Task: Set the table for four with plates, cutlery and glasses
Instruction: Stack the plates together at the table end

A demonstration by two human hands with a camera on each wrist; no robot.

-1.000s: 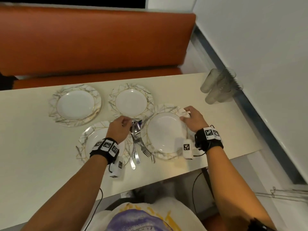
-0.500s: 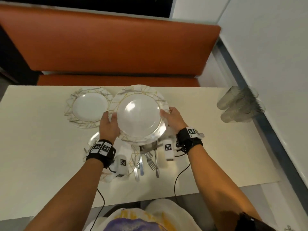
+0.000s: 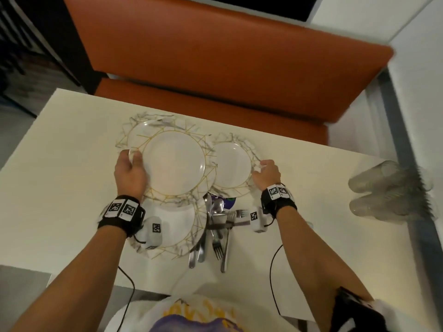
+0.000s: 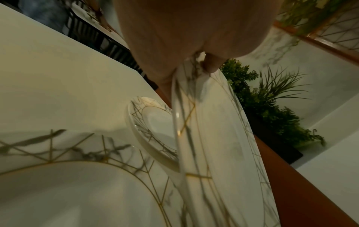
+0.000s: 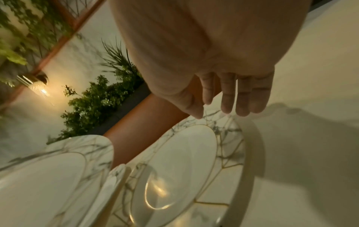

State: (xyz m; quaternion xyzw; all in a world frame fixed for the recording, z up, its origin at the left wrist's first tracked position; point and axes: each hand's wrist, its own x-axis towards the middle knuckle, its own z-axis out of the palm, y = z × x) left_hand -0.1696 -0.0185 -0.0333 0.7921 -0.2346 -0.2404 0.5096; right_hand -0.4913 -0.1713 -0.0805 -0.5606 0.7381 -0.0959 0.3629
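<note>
My left hand grips the left rim of a marble-and-gold plate, held above the table and overlapping the far-left plate. In the left wrist view the held plate is edge-on with my thumb on its rim. My right hand holds nothing, its straight fingers just over the right rim of the far-right plate. A fourth plate lies under my left wrist. Forks, spoons and knives lie piled beside it. Clear glasses stand at the right.
The white table has bare surface to the left and between the plates and the glasses. An orange bench runs along the far side. A wall with a grey strip borders the right edge.
The lifted plate has moved left, from between both hands to over the far-left plate. My right hand let go of it and now hovers at the far-right plate's rim.
</note>
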